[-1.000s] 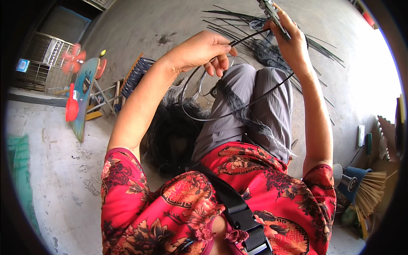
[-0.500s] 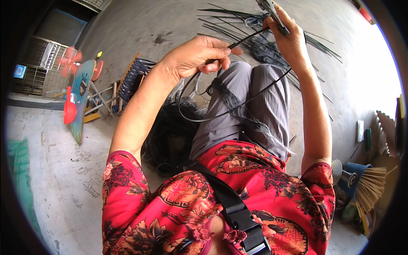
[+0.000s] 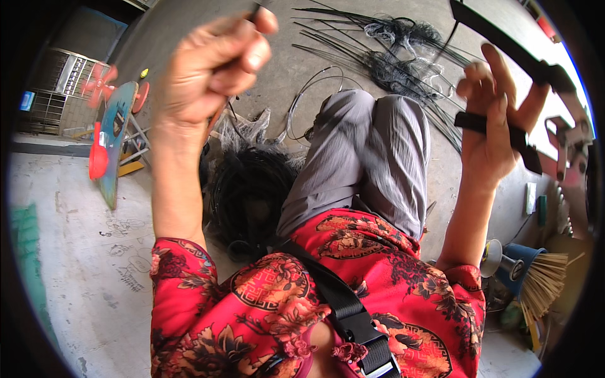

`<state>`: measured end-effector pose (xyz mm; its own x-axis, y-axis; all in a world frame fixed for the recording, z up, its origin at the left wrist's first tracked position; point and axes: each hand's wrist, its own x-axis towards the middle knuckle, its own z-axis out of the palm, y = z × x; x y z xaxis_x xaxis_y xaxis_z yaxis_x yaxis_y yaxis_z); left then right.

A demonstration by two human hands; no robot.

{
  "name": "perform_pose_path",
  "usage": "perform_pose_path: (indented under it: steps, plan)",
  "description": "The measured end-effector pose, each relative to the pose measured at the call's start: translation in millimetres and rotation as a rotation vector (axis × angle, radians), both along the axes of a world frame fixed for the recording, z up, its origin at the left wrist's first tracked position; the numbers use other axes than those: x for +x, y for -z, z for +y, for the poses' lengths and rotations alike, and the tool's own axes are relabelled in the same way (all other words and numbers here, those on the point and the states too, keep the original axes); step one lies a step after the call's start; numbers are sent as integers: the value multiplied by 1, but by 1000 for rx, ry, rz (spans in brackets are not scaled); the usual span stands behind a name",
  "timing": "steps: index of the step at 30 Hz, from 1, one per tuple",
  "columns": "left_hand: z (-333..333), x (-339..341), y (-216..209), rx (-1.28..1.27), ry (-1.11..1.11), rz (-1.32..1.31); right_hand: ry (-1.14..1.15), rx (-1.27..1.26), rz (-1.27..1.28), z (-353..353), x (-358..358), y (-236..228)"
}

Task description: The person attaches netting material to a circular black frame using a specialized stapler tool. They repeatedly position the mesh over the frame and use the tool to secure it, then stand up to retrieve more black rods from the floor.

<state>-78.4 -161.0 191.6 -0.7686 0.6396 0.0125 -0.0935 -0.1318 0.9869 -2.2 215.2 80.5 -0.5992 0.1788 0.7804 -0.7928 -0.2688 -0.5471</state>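
Observation:
My left hand [image 3: 217,72] is raised at the upper left, fingers closed around a thin black strip [image 3: 256,10] whose end pokes out at the top. At the upper right, my right hand [image 3: 495,120] holds a plier-like tool [image 3: 570,135] with two black handles spread wide. Its fingers sit between and around the handles, and its metal head points to the right. Motion blurs both hands. On the floor beside my left leg lies a dark heap of black strands [image 3: 249,195], with pale, frayed netting [image 3: 252,129] above it.
Long black strips with tangled mesh [image 3: 403,57] lie ahead on the floor. A thin wire loop [image 3: 302,101] is beyond my knees. To the left stand a blue-green board [image 3: 116,142] and a red fan [image 3: 97,91]. A blue bucket with bundled sticks [image 3: 526,261] is at right.
My hands have moved apart, left hand leftward and right hand to the right. The black strip no longer loops between them. The tool's handles have spread, and the dark mesh has gone from my lap.

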Motion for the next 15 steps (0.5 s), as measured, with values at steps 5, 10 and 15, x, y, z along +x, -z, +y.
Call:
perform_pose_path:
  steps: [5, 10, 15]
  plan:
    - [61, 21, 27, -321, -233, 457, 91, 378, -409, 11, 30, 77]
    - [102, 32, 133, -459, -302, 514, 149, 614, -936, -19, 58, 113]
    - [133, 46, 165, -501, -377, 675, 285, 795, -1036, -23, 66, 122]
